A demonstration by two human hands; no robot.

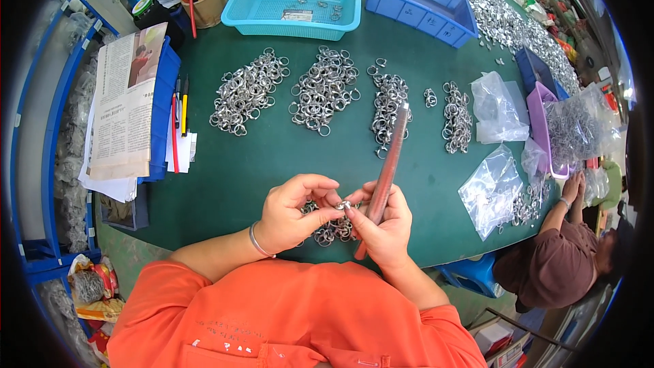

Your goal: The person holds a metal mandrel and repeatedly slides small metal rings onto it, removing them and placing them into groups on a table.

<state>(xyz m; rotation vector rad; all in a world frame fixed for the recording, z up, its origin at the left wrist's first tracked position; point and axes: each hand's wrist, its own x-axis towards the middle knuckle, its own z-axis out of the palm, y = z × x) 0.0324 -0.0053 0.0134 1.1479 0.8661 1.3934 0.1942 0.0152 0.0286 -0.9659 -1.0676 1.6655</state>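
Note:
My left hand (291, 212), with a bracelet at its wrist, pinches a small silver ring (343, 205) between thumb and forefinger. My right hand (385, 225) grips a tapered ring mandrel (387, 180), reddish low down and silvery towards its thin upper end. The mandrel slants up and away, and the ring is off it. The right thumb and forefinger also touch the ring's edge. Below both hands lies a pile of rings (331, 233), partly covered by them. Farther back, separate heaps of rings include a left heap (246, 95), a middle heap (324, 88) and a narrow right heap (456, 117).
A turquoise basket (235, 17) and a blue divided bin (415, 15) stand at the back. Newspaper (126, 123), pens (184, 105) and a tool holder (208, 7) are left. Plastic bags (490, 191) and a purple basket (538, 119) lie right, near a seated person (555, 259).

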